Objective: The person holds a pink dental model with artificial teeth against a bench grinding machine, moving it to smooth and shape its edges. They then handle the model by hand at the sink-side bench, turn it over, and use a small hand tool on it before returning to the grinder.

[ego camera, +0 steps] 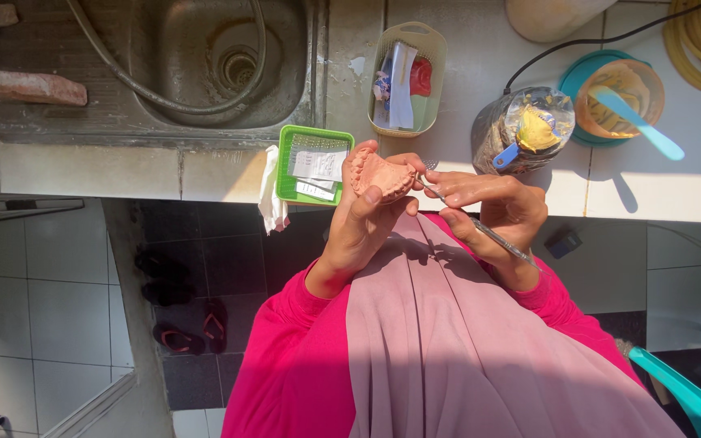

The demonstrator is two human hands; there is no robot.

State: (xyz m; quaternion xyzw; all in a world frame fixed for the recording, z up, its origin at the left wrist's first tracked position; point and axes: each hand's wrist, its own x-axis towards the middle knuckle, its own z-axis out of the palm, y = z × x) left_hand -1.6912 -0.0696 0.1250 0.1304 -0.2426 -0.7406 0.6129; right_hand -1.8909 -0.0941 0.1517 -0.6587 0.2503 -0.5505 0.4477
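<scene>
A: What was the left hand (pixel 360 229) doing at that moment?

B: It held a pink dental cast (pixel 381 173) up in front of the chest, just off the edge of the tiled worktop (pixel 464 73). Its grip was closed around the cast, thumb across the near side and fingers behind it.

A: And the right hand (pixel 496 204)?

B: That one's grip was closed on a thin metal instrument (pixel 480 229), held like a pen. The tip met the right edge of the cast, so I judged the step in hand to be trimming or carving the cast's surface.

A: What would the next move have called for?

B: Small, controlled strokes, I'd say, with the left hand holding the cast steady or turning it to bring another edge to the tip. A slip could have chipped the moulded teeth.

A: What lay nearby?

B: A green tray (pixel 284 170) with paper slips sat just beside the left hand at the worktop's edge, and a pale basket (pixel 436 49) stood behind it. A clear jar (pixel 522 128) stood to the right, near an orange bowl (pixel 620 99) with a blue spatula (pixel 641 123). The steel sink (pixel 164 73) was well apart, to the left.
</scene>
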